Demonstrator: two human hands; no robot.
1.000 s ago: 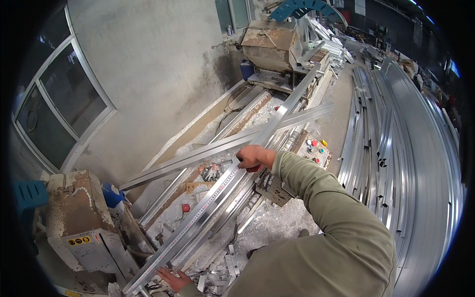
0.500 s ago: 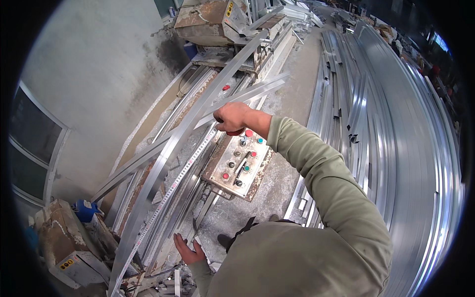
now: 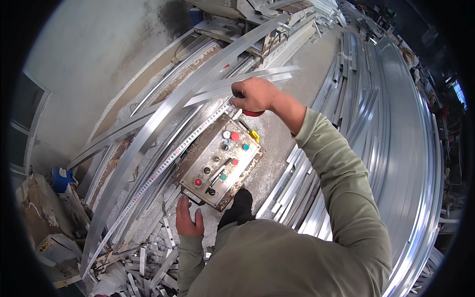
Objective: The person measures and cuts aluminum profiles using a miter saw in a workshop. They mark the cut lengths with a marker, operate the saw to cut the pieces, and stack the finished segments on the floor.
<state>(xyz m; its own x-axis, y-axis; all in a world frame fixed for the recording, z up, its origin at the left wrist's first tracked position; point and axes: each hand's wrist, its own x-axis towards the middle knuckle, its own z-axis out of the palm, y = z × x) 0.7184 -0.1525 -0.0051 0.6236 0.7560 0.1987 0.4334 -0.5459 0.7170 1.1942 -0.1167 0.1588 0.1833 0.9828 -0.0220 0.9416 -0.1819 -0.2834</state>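
Closed fingers of my right hand grip a tape measure, its red case partly showing under the palm. The white tape blade runs from there down to the lower left, along a long silvery metal bar. Below the blade's upper end stands a worn metal control box with red, green and black buttons and knobs. A pen-like black stick lies on its panel. My left hand is open, thumb apart, holding nothing, beside the box's lower left corner.
Other metal bars cross the long bar at a slant. Long silvery profiles are stacked along the right. Metal offcuts litter the lower left. A rusty machine head stands at left, near a blue container.
My view has shifted forward along the machine. My right hand and the tape measure now sit past the control box's top edge. My left hand has come up close to the box.
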